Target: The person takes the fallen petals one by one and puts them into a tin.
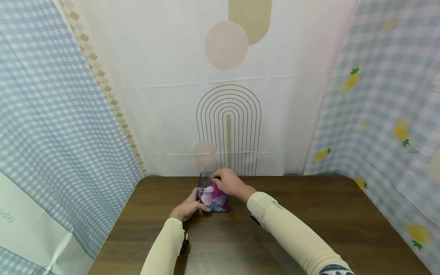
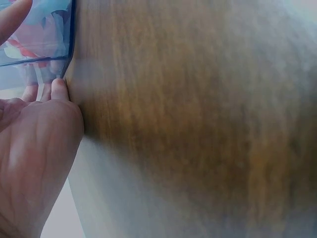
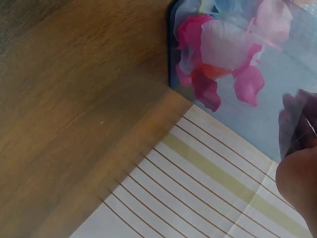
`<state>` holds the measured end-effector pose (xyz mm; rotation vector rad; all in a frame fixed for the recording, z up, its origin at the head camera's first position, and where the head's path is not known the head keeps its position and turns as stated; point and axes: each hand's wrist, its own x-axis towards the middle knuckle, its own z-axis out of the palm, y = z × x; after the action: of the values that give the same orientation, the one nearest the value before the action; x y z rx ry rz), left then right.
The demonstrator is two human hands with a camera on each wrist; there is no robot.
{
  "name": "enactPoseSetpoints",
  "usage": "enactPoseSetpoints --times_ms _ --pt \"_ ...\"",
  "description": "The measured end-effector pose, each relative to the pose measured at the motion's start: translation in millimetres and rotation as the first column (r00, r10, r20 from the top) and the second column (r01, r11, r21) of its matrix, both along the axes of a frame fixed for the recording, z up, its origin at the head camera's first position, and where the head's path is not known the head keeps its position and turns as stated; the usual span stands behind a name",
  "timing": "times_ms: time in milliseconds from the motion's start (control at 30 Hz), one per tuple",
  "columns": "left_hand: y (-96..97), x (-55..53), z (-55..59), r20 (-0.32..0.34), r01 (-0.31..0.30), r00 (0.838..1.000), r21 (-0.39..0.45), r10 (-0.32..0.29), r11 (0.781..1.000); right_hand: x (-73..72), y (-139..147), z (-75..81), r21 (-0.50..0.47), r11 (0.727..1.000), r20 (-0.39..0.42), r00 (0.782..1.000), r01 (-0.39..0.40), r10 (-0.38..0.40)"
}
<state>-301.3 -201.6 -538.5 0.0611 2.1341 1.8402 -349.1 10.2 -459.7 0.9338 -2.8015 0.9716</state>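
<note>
A clear plastic box (image 1: 205,178) stands on the table, holding pink, white and bluish artificial flower petals (image 1: 214,199). My left hand (image 1: 188,206) steadies the box at its left side, thumb across the front and fingers along the side. In the left wrist view the fingers (image 2: 59,90) show beside the wall of the box (image 2: 72,34). Over the box's opening, my right hand (image 1: 227,182) has curled fingers that seem to pinch a deep pink petal (image 1: 216,188). The right wrist view shows these fingers (image 3: 293,119) partly through the clear wall, with the petal's grip hidden.
The brown wooden table (image 1: 295,217) stretches to both sides and toward me. Behind the box hangs a white cloth (image 1: 165,126) with printed arches. Blue checked cloths hang at the left (image 1: 51,95) and right (image 1: 374,114).
</note>
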Motion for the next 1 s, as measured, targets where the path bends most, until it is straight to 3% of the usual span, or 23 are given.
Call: enactPoseSetpoints --times_ms 200,433,567,800,1000 --pt "0.1 -2.1 0.2 -0.010 -0.008 1.000 0.002 0.008 1.000 2.4 9.6 0.9 -0.130 0.991 0.038 0.999 0.012 -0.008" --pt "2.8 -2.0 0.5 -0.020 -0.008 1.000 0.003 0.008 1.000 8.6 46.0 5.4 -0.258 0.963 -0.018 0.996 0.079 -0.087" --pt "2.6 -1.4 -1.6 -0.018 -0.007 1.000 0.006 0.007 1.000 12.3 84.0 0.0 -0.247 0.960 -0.041 0.989 0.130 -0.144" --pt "2.0 -0.2 -3.0 -0.024 -0.016 1.000 0.007 0.016 1.000 21.1 149.9 -26.5 -0.157 0.962 -0.082 0.967 0.225 -0.240" --pt "-0.6 -0.7 -3.7 -0.022 0.005 1.000 -0.012 -0.005 1.000 32.1 177.2 -37.5 -0.098 0.952 -0.048 0.954 0.292 -0.297"
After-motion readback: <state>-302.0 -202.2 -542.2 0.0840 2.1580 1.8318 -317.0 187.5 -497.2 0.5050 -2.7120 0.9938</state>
